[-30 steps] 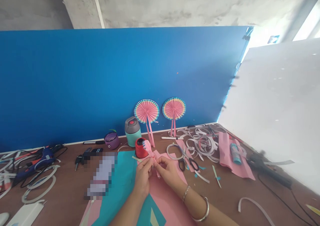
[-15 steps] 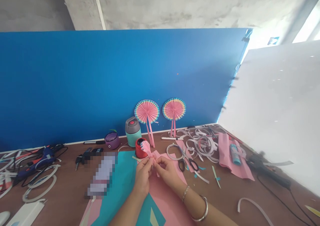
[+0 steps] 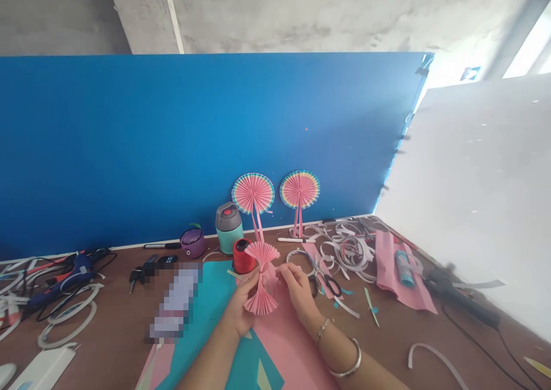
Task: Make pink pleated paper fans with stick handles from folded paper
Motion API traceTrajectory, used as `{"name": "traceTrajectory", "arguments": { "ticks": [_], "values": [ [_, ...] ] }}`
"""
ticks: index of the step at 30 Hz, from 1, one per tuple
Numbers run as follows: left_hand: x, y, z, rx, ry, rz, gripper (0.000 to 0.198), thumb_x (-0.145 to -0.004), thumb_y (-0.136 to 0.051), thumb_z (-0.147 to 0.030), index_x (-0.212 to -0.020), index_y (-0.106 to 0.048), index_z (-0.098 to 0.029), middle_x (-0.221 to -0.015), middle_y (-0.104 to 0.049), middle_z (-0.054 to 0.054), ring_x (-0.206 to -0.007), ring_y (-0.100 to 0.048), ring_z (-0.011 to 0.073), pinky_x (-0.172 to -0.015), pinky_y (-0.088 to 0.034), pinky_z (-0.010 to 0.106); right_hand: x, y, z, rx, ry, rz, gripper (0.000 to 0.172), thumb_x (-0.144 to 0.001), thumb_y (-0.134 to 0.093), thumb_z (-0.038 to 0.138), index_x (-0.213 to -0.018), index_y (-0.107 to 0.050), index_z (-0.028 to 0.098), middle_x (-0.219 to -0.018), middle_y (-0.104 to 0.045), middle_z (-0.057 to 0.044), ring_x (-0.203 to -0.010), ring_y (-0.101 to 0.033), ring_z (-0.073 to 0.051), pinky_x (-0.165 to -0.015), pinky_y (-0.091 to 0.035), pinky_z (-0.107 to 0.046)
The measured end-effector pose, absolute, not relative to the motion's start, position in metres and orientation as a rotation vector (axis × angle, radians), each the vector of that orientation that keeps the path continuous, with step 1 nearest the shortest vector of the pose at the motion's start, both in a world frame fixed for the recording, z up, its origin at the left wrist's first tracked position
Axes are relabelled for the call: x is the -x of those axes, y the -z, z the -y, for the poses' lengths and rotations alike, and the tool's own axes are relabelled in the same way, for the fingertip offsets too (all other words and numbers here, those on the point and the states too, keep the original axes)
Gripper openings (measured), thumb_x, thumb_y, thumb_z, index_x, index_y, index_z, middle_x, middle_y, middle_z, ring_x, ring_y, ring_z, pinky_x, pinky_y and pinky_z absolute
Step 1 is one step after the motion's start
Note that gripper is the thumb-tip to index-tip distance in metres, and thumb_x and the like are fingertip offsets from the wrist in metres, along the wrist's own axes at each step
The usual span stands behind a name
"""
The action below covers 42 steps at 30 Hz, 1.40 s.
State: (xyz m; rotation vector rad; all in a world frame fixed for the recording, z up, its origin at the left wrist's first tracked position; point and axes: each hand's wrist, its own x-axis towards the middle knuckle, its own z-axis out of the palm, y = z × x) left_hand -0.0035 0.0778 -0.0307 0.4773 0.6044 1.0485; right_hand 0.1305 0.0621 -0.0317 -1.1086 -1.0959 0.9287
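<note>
A pleated pink paper fan [image 3: 261, 304] is pinched at its middle by my left hand [image 3: 241, 305]. Its folds spread out above and below the pinch like a bow tie. Just to the right, my right hand [image 3: 297, 289] has thumb and finger pressed together, apart from the pleats; anything fine between the fingertips is too small to make out. Behind the fan stands a red spool [image 3: 243, 257]. Pink paper [image 3: 297, 344] and teal paper [image 3: 215, 298] lie beneath my hands. Scissors [image 3: 322, 278] rest to the right of them.
Two finished round fans [image 3: 253, 193] lean against the blue panel [image 3: 172, 149]. A teal flask [image 3: 229, 232] and a purple pot [image 3: 193, 242] stand at the back. Curled white strips [image 3: 350, 252] and a glue gun [image 3: 462, 298] lie right, a blue glue gun [image 3: 80, 272] left.
My right hand has drawn away from the paper's middle to the right. The pleated paper has turned and now shows both spread ends, still in my left hand.
</note>
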Motion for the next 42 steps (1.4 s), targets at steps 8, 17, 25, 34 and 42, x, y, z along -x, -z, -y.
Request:
{"name": "traceTrajectory", "arguments": {
  "ticks": [8,17,25,34,42],
  "values": [
    [0.006,0.032,-0.077,-0.607,-0.906,-0.569,0.019,-0.064,-0.078,-0.023,-0.073,-0.064,-0.012,-0.058,-0.056,0.001,-0.05,-0.047,0.0063,-0.048,-0.036,0.018,-0.133,0.044,-0.067,0.894,-1.484,0.957,0.042,-0.067,-0.07,0.048,-0.049,-0.049,0.016,-0.044,-0.043,0.004,-0.041,-0.032,-0.006,-0.043,-0.021,-0.022],
    [-0.003,0.032,-0.071,-0.591,-1.102,-0.556,0.025,-0.064,-0.077,-0.028,-0.081,-0.064,-0.015,-0.069,-0.057,0.0,-0.048,-0.038,0.0034,-0.043,-0.029,0.018,-0.129,0.041,-0.067,0.794,-1.488,0.707,0.029,-0.065,-0.073,0.042,-0.071,-0.06,0.016,-0.062,-0.054,0.001,-0.054,-0.044,-0.01,-0.051,-0.035,-0.022],
    [0.001,0.03,-0.08,-0.498,-1.238,-0.566,0.024,-0.063,-0.078,-0.03,-0.075,-0.063,-0.015,-0.065,-0.053,-0.003,-0.057,-0.047,0.0065,-0.048,-0.036,0.019,-0.128,0.035,-0.061,0.778,-1.411,0.92,0.027,-0.068,-0.07,0.036,-0.087,-0.062,0.018,-0.069,-0.057,0.001,-0.059,-0.047,-0.012,-0.056,-0.037,-0.025],
    [-0.007,0.034,-0.076,-0.677,-1.296,-0.725,0.04,-0.065,-0.074,-0.04,-0.094,-0.068,-0.012,-0.062,-0.057,-0.001,-0.056,-0.048,0.0082,-0.054,-0.037,0.021,-0.124,0.032,-0.06,0.905,-1.263,1.056,0.027,-0.066,-0.073,0.036,-0.079,-0.055,0.02,-0.066,-0.054,0.003,-0.058,-0.045,-0.011,-0.057,-0.038,-0.024],
    [-0.002,0.038,-0.077,-1.033,-1.349,-1.087,0.035,-0.069,-0.066,-0.049,-0.059,-0.061,-0.016,-0.058,-0.057,0.0,-0.06,-0.051,0.014,-0.058,-0.037,0.024,-0.129,0.036,-0.063,0.87,-1.324,1.015,0.022,-0.066,-0.073,0.029,-0.076,-0.056,0.019,-0.065,-0.053,0.004,-0.059,-0.044,-0.011,-0.056,-0.035,-0.023]
  ]
}}
